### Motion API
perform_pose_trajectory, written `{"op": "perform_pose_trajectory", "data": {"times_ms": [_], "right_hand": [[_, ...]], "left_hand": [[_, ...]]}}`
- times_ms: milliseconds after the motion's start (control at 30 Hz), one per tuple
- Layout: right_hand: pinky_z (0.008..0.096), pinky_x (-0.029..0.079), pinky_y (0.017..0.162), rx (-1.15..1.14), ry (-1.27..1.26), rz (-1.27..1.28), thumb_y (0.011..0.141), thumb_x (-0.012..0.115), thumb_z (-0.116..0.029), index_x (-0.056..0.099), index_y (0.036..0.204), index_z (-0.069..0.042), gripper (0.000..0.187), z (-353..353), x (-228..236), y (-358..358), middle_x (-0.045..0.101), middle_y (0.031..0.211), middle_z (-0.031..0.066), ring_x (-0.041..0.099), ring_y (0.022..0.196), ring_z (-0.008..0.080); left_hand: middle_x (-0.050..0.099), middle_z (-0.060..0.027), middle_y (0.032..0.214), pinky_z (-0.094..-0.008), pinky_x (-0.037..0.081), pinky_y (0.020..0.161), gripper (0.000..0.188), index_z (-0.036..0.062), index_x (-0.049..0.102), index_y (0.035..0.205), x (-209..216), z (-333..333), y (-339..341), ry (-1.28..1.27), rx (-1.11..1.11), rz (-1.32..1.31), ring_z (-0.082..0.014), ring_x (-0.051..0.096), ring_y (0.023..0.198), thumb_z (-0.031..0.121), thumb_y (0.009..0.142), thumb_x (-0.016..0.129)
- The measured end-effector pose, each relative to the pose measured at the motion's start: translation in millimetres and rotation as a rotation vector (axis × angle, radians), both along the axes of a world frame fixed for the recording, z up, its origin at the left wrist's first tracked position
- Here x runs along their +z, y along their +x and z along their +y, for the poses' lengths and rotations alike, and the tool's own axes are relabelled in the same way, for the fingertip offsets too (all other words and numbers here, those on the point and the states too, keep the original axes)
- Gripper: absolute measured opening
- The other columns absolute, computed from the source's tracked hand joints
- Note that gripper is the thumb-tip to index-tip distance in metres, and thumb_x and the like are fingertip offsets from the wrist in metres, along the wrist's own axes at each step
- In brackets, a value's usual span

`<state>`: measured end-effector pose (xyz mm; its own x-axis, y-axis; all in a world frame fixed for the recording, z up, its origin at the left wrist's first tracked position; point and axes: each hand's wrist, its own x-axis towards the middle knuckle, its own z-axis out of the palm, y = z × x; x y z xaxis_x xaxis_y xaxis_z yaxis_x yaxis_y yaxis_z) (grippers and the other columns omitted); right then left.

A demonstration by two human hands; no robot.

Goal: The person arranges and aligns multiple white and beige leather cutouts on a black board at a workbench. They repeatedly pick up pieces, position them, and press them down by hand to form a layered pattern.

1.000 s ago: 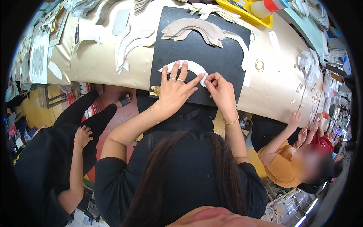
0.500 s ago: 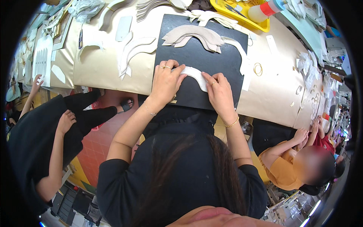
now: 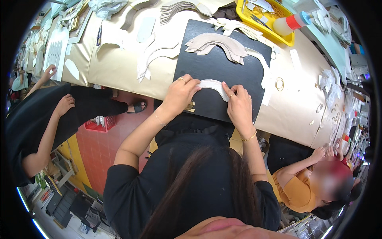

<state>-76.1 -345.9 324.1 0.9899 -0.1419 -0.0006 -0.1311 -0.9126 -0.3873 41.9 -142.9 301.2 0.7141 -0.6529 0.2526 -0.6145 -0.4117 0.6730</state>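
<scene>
A curved whitish strip [image 3: 211, 84] arches over the near part of a black board [image 3: 195, 59]. My left hand [image 3: 180, 95] pinches its left end, fingertips and thumb closed on it. At the other end, my right hand [image 3: 239, 104] grips the strip between thumb and fingers. Just beyond lies a fanned stack of curved beige pieces [image 3: 217, 46] on the board. Right of that stack, a single pale curved strip [image 3: 260, 63] hangs over the board's right edge. Cream strips [image 3: 236, 28] lie on the board's far edge. The undersides of both held ends are hidden by my fingers.
Pale curved strips [image 3: 153, 57] and a light rectangular template [image 3: 147, 30] lie left of the board. A yellow tray [image 3: 286, 38] holds tools and a bottle [image 3: 283, 24] at the far right. Rubber bands [image 3: 279, 84] lie to the right. People stand left and sit right.
The whole view has shifted, so the table sits further right and lower. Both hands still hold the curved strip, with the right fingers slightly rearranged along it.
</scene>
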Motion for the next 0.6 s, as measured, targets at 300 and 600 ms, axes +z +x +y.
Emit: {"op": "perform_pose_trajectory", "data": {"times_ms": [300,600], "right_hand": [[0.0409,0.042,0.083,-0.017,-0.013,0.051,0.086,0.059,0.000,0.064,0.135,-0.013,0.051,7.2,9.0,2.5,0.055,0.104,0.0077,0.055,0.095,0.0256],[0.0553,0.021,0.120,0.320,0.016,-0.100,0.093,0.062,-0.038,0.044,0.149,-0.005,0.067,59.8,-19.7,27.9,0.038,0.158,0.0122,0.031,0.147,0.0354]], "left_hand": [[0.060,-0.0104,0.084,-0.0365,0.051,0.071,0.028,0.0024,0.069,0.106,22.8,20.1,-5.4,0.184,0.204,0.495,-0.0247,0.061,0.074,0.016,0.083,0.079],[0.068,-0.0166,0.076,-0.0396,0.053,0.064,0.020,0.0014,0.070,0.095,-6.9,25.0,2.8,0.157,0.207,0.425,-0.0291,0.068,0.068,0.018,0.085,0.073]]}}
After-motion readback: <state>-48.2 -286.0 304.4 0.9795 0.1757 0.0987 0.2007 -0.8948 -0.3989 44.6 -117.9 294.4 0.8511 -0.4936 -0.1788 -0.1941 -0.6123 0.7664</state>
